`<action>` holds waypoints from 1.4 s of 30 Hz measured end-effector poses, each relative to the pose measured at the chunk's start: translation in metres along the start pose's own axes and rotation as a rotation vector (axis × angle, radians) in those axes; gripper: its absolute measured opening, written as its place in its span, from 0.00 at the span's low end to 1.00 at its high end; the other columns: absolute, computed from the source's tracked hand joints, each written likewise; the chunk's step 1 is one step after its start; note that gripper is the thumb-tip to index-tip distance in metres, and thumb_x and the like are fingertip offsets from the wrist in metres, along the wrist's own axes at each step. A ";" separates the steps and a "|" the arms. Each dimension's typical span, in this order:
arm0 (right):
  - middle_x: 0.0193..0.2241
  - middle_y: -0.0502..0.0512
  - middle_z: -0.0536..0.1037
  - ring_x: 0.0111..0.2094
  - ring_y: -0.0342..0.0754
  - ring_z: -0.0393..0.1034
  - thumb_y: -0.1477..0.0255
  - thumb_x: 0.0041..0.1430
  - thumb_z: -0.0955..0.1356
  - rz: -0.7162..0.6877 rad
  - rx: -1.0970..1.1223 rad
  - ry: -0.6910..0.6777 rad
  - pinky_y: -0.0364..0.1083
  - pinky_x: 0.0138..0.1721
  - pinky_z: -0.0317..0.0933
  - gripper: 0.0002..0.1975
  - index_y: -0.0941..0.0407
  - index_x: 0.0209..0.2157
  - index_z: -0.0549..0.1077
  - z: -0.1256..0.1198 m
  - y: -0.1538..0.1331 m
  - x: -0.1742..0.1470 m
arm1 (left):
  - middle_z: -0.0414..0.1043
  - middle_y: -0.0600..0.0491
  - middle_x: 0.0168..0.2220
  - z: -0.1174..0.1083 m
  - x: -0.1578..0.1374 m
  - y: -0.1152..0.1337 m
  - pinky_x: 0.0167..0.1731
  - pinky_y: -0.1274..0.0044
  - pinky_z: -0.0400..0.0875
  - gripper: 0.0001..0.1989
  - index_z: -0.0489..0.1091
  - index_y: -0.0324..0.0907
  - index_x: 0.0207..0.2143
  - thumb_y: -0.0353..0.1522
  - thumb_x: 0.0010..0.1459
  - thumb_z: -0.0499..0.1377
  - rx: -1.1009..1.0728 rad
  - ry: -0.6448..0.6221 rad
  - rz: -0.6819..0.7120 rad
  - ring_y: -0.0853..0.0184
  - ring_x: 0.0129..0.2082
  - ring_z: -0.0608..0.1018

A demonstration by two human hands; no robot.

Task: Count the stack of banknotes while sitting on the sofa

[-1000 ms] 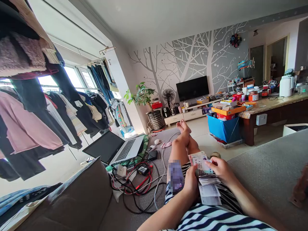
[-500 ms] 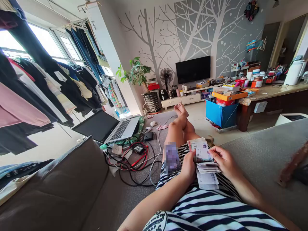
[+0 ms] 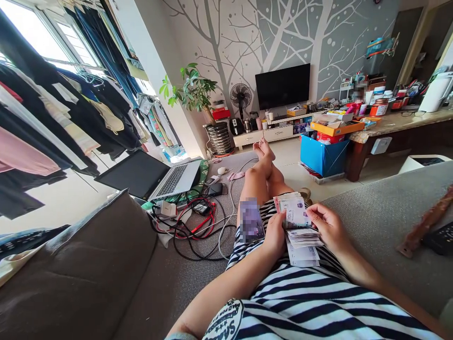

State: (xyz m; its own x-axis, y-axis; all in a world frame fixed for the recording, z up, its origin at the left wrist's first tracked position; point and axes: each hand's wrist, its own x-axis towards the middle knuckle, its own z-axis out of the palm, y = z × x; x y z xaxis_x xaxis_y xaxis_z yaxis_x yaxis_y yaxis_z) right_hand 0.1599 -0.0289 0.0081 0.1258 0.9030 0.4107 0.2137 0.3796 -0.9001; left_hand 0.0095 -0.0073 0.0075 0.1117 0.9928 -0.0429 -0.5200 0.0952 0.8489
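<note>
Over my lap, my left hand [image 3: 276, 232] is closed around the left side of a stack of banknotes [image 3: 293, 210], its thumb lying on the top note. The notes are bent over, with several edges fanned below and a pale lower part hanging toward my striped clothing [image 3: 304, 293]. At the right edge of the same stack, my right hand [image 3: 327, 225] pinches a note between thumb and fingers. How many notes there are, I cannot tell. A phone [image 3: 252, 221] lies on my thigh left of the left hand, its screen partly blurred out.
Left of my legs, an open laptop [image 3: 173, 182] and tangled cables [image 3: 201, 222] lie on the grey sofa [image 3: 191, 288]. A blue box [image 3: 323, 156] stands on the floor beside a cluttered table [image 3: 389, 130]. A dark remote-like object [image 3: 440, 241] lies at far right.
The view has tilted slightly down and shifted right, so the room appears higher in the picture. Both hands keep hold of the banknotes with almost the same grip.
</note>
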 end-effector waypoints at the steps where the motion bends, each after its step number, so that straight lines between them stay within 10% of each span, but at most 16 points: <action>1: 0.24 0.51 0.72 0.25 0.48 0.65 0.47 0.62 0.66 0.005 0.004 -0.001 0.44 0.26 0.60 0.23 0.53 0.30 0.73 0.000 0.000 0.000 | 0.81 0.48 0.30 -0.001 0.001 -0.001 0.38 0.71 0.71 0.17 0.78 0.38 0.28 0.44 0.44 0.71 0.005 0.007 0.003 0.59 0.32 0.77; 42: 0.20 0.49 0.68 0.24 0.48 0.62 0.41 0.60 0.66 0.007 -0.017 0.015 0.44 0.26 0.58 0.29 0.53 0.24 0.68 0.001 0.018 0.007 | 0.81 0.48 0.30 0.003 -0.005 0.003 0.45 0.66 0.72 0.18 0.79 0.39 0.31 0.43 0.41 0.72 -0.061 -0.002 -0.055 0.52 0.38 0.81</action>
State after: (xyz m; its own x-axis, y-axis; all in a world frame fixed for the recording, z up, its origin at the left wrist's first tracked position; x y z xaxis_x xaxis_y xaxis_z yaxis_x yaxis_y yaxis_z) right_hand 0.1641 -0.0154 -0.0052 0.1421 0.9023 0.4071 0.2294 0.3700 -0.9003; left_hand 0.0102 -0.0121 0.0117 0.1436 0.9858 -0.0873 -0.5635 0.1539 0.8117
